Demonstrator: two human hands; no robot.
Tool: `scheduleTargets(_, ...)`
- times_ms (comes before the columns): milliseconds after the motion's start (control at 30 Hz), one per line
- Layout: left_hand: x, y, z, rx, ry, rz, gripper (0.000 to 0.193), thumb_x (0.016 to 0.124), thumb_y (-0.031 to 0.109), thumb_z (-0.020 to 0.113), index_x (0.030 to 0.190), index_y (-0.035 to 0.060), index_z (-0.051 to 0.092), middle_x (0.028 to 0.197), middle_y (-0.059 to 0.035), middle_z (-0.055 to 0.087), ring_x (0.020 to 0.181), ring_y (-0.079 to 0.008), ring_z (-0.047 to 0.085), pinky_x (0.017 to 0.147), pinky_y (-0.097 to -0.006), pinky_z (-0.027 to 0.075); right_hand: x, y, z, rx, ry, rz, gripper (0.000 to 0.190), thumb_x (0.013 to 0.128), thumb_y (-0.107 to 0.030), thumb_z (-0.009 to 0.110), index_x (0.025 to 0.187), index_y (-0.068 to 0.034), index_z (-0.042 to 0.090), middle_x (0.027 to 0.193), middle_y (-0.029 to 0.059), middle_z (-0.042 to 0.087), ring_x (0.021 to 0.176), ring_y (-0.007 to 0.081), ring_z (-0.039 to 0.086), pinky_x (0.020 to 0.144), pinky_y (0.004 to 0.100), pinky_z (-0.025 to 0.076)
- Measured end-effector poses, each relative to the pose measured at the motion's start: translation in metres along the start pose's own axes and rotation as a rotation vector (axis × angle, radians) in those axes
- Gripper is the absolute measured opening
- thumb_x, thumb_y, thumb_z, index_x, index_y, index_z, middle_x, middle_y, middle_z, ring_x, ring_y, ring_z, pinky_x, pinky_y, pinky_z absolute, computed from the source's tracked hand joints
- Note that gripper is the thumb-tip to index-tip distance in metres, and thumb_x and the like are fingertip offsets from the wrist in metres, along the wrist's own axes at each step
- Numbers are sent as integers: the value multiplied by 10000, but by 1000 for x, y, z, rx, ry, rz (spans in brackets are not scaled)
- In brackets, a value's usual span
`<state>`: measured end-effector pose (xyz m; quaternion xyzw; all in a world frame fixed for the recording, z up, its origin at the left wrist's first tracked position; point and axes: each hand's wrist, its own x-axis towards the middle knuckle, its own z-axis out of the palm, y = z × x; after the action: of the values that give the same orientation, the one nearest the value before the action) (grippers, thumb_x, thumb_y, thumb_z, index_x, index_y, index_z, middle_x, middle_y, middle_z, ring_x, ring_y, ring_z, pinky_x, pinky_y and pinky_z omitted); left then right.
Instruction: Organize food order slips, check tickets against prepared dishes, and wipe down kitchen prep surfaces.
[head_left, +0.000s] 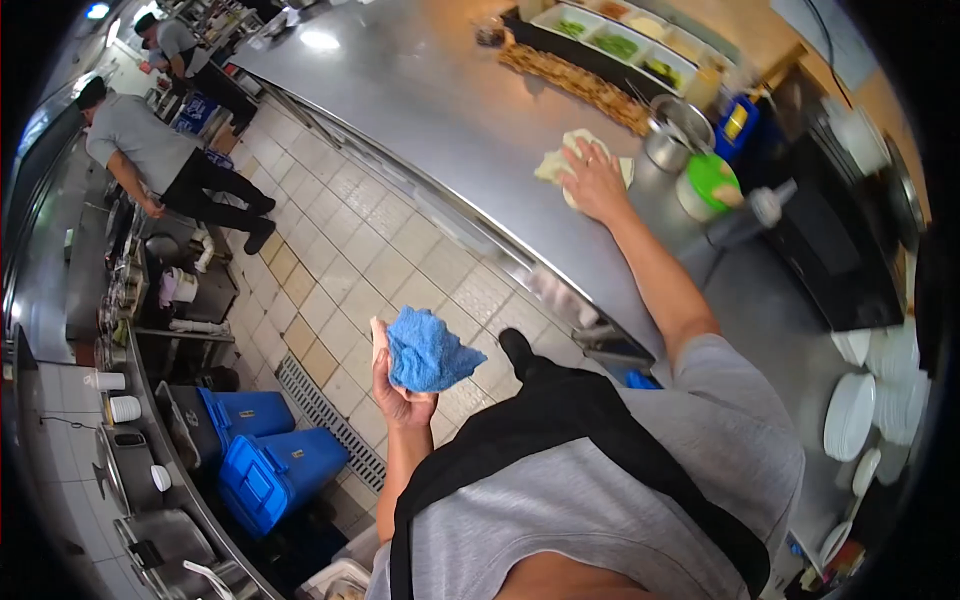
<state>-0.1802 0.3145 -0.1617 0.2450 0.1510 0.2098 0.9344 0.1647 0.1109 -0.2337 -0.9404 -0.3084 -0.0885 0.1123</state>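
My left hand (406, 397) holds a bunched blue terry cloth (433, 351) in front of my apron, above the tiled floor. A pale pinkish cloth edge (379, 334) shows beside the blue one in the same grip. On the stainless steel counter (420, 97), my right hand (595, 178) presses down on a crumpled pale yellow cloth (555, 163), fingers spread over it. Just beyond that cloth lies a long row of browned food (574, 82). To the right of the hand are a steel pot (670, 154) and a tub with a green lid (709, 182).
White trays of chopped food (616, 43) line the counter's back. Stacked white plates (849, 417) stand at right. Two people (161, 142) work at the far left. Blue lidded bins (281, 469) sit below the left-hand counter, beside a floor drain grate (330, 420).
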Motion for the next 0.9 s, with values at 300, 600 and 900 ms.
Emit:
scheduleTargets(300, 116, 91, -13, 141, 200, 140, 758, 858, 286, 555, 1449, 203, 89, 1321, -158, 408, 1158, -346, 471, 921, -496, 437, 222, -201, 116, 585, 64, -515, 317, 676, -120, 591, 985, -69, 644, 1054, 123, 612, 968, 294, 564, 865, 393, 437)
scheduleTargets(600, 130, 231, -175, 75, 660, 210, 369, 899, 387, 442, 1040, 73, 572, 903, -109, 635, 821, -264, 622, 697, -416, 513, 324, -161, 79, 681, 374, -287, 289, 690, -96, 569, 966, -87, 652, 1054, 121, 615, 1006, 299, 559, 857, 408, 440)
scheduleTargets(900, 419, 340, -159, 184, 297, 21, 427, 934, 392, 395, 1114, 30, 533, 1025, -141, 616, 837, -309, 617, 677, -429, 523, 436, -328, 182, 718, -98, -561, 253, 731, -85, 518, 955, -96, 634, 933, 135, 637, 917, 300, 590, 832, 407, 455)
